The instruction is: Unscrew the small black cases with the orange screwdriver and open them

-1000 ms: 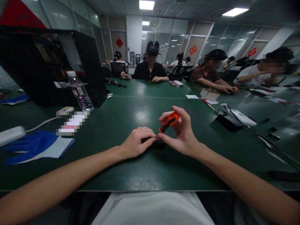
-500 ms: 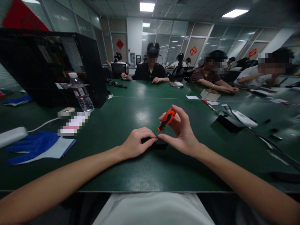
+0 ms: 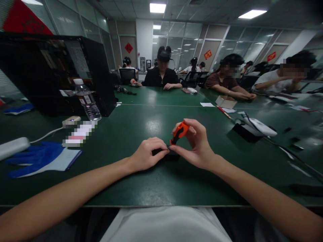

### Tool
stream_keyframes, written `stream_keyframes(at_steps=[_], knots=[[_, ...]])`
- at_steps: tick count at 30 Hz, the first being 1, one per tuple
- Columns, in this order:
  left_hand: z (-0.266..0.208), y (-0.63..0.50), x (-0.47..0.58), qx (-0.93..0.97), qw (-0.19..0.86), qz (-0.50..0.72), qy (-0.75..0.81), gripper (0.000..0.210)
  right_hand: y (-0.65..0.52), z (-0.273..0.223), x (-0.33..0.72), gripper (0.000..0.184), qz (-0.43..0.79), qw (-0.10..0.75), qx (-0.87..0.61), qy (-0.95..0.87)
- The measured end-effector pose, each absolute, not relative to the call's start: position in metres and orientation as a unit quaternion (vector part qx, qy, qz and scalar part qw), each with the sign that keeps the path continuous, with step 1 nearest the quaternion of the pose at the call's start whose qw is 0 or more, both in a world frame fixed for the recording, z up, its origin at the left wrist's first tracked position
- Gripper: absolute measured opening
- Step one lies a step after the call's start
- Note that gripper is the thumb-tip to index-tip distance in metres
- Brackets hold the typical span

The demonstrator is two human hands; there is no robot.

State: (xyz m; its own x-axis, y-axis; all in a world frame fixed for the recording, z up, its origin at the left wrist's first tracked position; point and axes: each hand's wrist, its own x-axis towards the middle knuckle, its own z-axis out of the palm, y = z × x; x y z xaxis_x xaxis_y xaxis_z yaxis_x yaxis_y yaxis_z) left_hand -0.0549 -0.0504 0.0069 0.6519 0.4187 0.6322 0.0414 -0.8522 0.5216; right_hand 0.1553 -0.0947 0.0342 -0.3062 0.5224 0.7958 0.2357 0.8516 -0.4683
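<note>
My right hand (image 3: 198, 146) holds a screwdriver (image 3: 179, 132) with an orange and black handle. The handle leans up and to the right, and its thin shaft points down to the left. A small dark box (image 3: 172, 156) lies on the table under the fingertips. My left hand (image 3: 150, 152) is closed around the left part of this box, thumb and forefinger meeting beside the screwdriver's tip. What the tip touches is hidden by the fingertips.
A blue and white glove (image 3: 47, 158) lies on the green table (image 3: 118, 188) at left. Behind it stand a water bottle (image 3: 87, 101) and an open computer case (image 3: 97, 72). A white device (image 3: 259, 124) with cables lies right. Several people sit around.
My right hand has tilted the screwdriver; its handle end sits slightly lower and further left. My left hand and the dark box stay in place.
</note>
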Motion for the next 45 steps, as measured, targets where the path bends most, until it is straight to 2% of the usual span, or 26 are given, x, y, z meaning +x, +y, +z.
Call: stream_keyframes(at_steps=[7,15,18,20,24,33,37,45], knots=[[0.006,-0.05,-0.055,0.879,0.238,0.391,0.134,0.01,-0.099,0.041,0.154,0.08,0.191,0.521,-0.213,-0.804],[0.003,-0.049,-0.056,0.886,0.232,0.372,0.148,0.012,-0.093,0.037,0.158,0.077,0.127,0.533,-0.242,-0.801],[0.0,-0.047,-0.055,0.893,0.241,0.329,0.191,0.037,-0.092,0.038,0.158,0.073,0.149,0.536,-0.245,-0.794],[-0.002,-0.044,-0.054,0.895,0.251,0.296,0.219,0.044,-0.092,0.039,0.157,0.072,0.16,0.536,-0.249,-0.791],[-0.001,-0.041,-0.055,0.898,0.254,0.266,0.242,0.035,-0.09,0.043,0.162,0.07,0.155,0.534,-0.263,-0.789],[0.003,-0.036,-0.064,0.903,0.2,0.28,0.258,0.033,-0.074,0.062,0.195,0.049,0.098,0.589,-0.349,-0.723],[0.002,-0.038,-0.061,0.905,0.203,0.269,0.259,0.039,-0.069,0.052,0.19,0.049,0.126,0.586,-0.358,-0.716],[0.0,-0.039,-0.059,0.899,0.205,0.272,0.277,0.035,-0.065,0.046,0.19,0.049,0.146,0.591,-0.365,-0.705]])
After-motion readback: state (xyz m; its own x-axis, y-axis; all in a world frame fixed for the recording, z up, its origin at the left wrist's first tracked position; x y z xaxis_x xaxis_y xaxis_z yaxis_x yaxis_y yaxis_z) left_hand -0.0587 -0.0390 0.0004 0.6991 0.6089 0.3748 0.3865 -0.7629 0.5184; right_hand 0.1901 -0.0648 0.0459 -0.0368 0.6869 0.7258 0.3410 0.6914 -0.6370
